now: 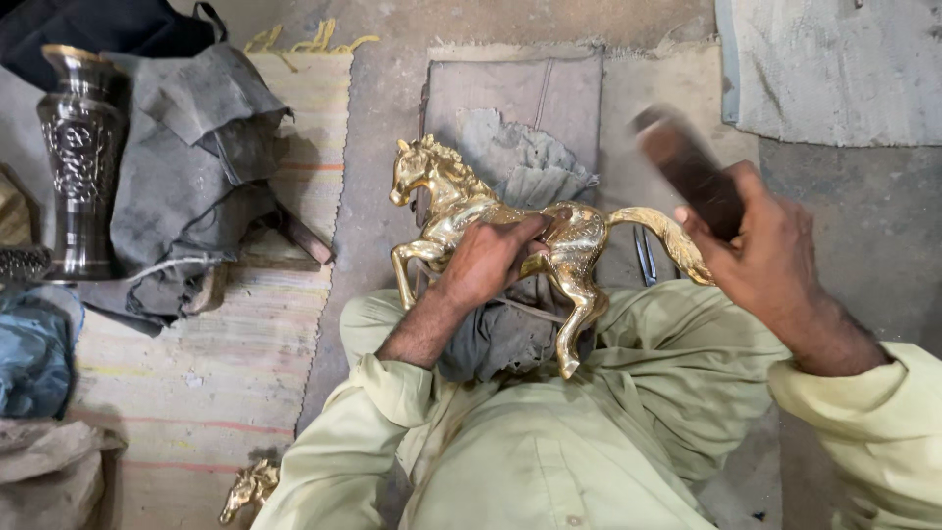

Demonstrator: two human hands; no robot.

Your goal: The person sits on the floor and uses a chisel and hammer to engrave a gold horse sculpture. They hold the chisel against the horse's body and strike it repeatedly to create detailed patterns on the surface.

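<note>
In the head view, a shiny brass horse figure lies across the person's lap, on a grey rag over pale green trousers, its head toward the striped mat on the left and its tail reaching right. The left hand is clamped on the horse's middle, fingers wrapped over the back and belly, so the body of the figure sits under and beyond that hand, with the forelegs to its left and the hind legs just to its right. The right hand is raised well apart from the left, closed around a dark, blurred block-shaped tool that stands above and right of the horse's tail; the tail tip lies just beside the heel of this hand, though whether they touch cannot be told. Past the horse, a folded grey cloth rests on the floor. At the mat's far left corner stands a dark embossed metal vase beside a heap of grey fabric. Near the mat's near edge lies a second small brass horse head.
</note>
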